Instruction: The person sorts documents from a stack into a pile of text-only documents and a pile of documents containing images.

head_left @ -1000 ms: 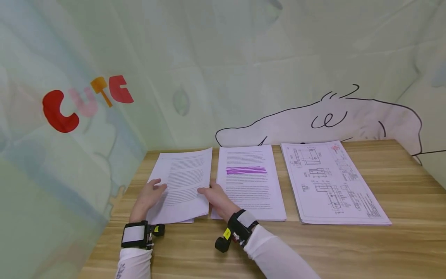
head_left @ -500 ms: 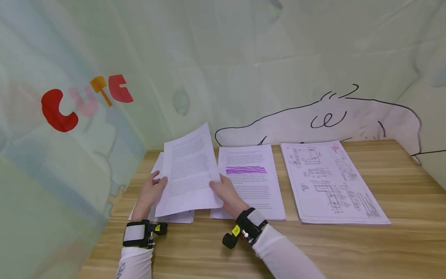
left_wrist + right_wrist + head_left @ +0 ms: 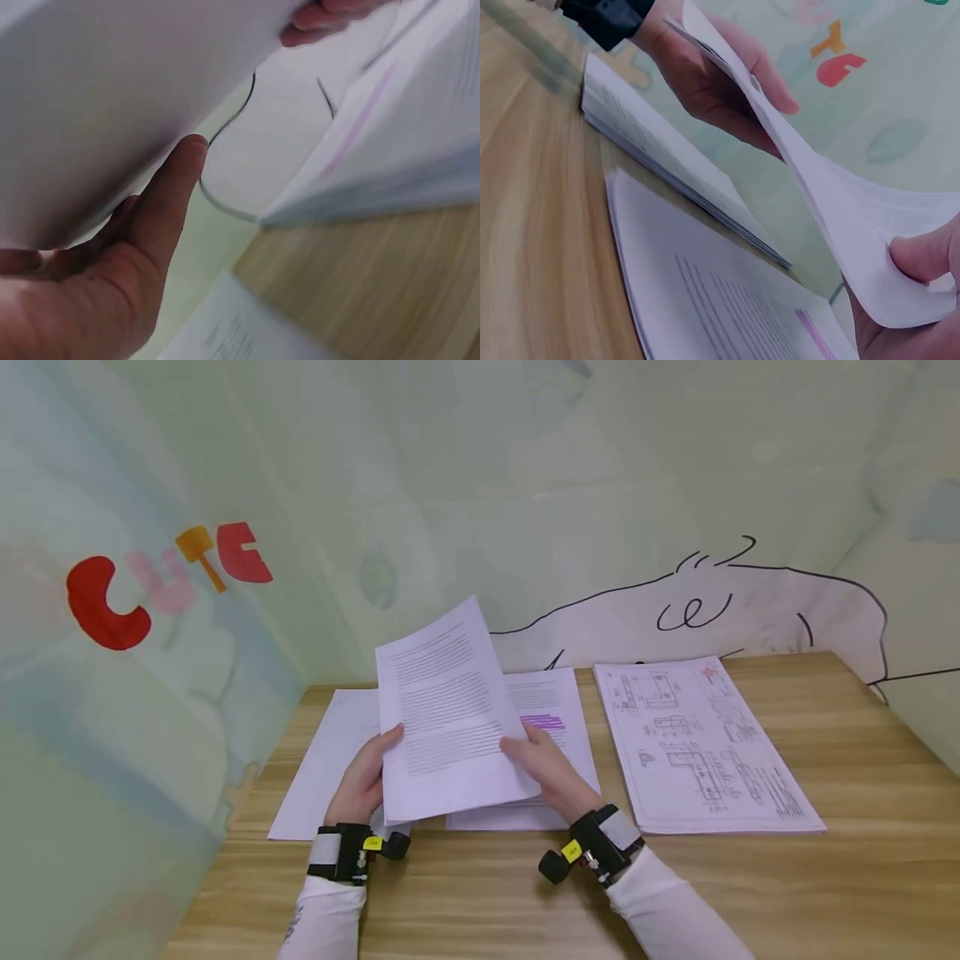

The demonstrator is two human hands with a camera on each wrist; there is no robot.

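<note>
Both hands grasp the papers [image 3: 450, 718], a thin printed set raised above the surface [image 3: 465, 902] and tilted, far edge uppermost. The left hand [image 3: 362, 779] grips the left edge; the right hand [image 3: 553, 775] pinches the right edge, its thumb on the printed face and its fingers behind. Seen from the right wrist, the papers bow between the hands, and the layers part near the left hand.

Three stacks lie in a row. The left stack [image 3: 322, 768] is partly covered in the head view by the papers and the left hand. The middle stack [image 3: 551, 693], likewise partly hidden, bears purple strokes [image 3: 545, 722] across its text. The right stack [image 3: 708, 752] stands clear of both hands and shows line drawings, with a red mark [image 3: 708, 671] near its upper right corner.

Each wrist carries a black strap (the left strap [image 3: 339, 853] and the right strap [image 3: 606, 843] each hold a small camera) beside a white sleeve. Behind the surface hangs a pale green backdrop [image 3: 450, 485], with coloured letters [image 3: 108, 618] at left and a black-outlined cartoon figure [image 3: 765, 602] at right.
</note>
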